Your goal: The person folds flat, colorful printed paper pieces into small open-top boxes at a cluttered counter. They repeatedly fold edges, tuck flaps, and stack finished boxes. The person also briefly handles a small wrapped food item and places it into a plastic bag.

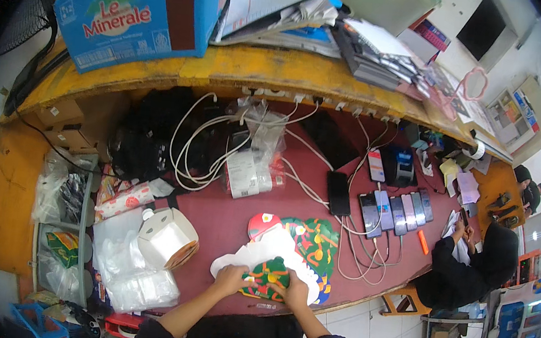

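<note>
Green patterned card: left hand pinching left edge, right hand pinching right edge, both curled.

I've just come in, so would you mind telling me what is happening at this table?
A person's left hand and right hand hold a green patterned card at the near side of the red table. More patterned card lies just beyond. To the left, an open box sits by clear plastic bags. Several phones lie to the right, where another person is at the table's end.
</note>
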A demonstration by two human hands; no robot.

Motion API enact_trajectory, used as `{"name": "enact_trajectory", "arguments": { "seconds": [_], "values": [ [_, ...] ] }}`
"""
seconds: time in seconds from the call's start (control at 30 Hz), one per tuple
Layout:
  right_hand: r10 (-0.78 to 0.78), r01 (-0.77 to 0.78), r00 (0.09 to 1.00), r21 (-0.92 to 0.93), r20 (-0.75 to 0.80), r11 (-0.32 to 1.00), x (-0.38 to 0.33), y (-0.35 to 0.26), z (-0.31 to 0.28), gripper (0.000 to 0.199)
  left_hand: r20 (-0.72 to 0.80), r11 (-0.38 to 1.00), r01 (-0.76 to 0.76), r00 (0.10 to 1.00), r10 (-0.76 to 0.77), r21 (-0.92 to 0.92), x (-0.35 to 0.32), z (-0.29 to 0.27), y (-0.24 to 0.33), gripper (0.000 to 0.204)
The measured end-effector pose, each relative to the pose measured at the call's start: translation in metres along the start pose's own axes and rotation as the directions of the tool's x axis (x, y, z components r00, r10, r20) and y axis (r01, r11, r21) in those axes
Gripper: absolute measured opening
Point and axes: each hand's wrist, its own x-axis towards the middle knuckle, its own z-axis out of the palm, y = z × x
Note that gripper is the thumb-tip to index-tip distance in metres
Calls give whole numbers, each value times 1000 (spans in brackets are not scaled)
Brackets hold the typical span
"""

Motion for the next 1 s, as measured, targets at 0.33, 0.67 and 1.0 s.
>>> {"name": "enact_trajectory", "arguments": {
  "seconds": [0.33, 0.67, 1.0],
  "values": [
    [-206, 185, 969, -155, -136, 971, 15, -4, -10, 34, 36, 998, 51, 998, -52, 28, -14, -22, 35, 46],
    [467, -175, 859, 739, -208, 650, 41, 14, -79, 33, 127, 830, -557, 826, 548, 38, 5, 13, 83, 66],
    [236, -387, 859, -275, -454, 880, 13, 63, -37, 46, -76, 832, -387, 890, 450, 398, 32, 13, 37, 68]
  ]
}}
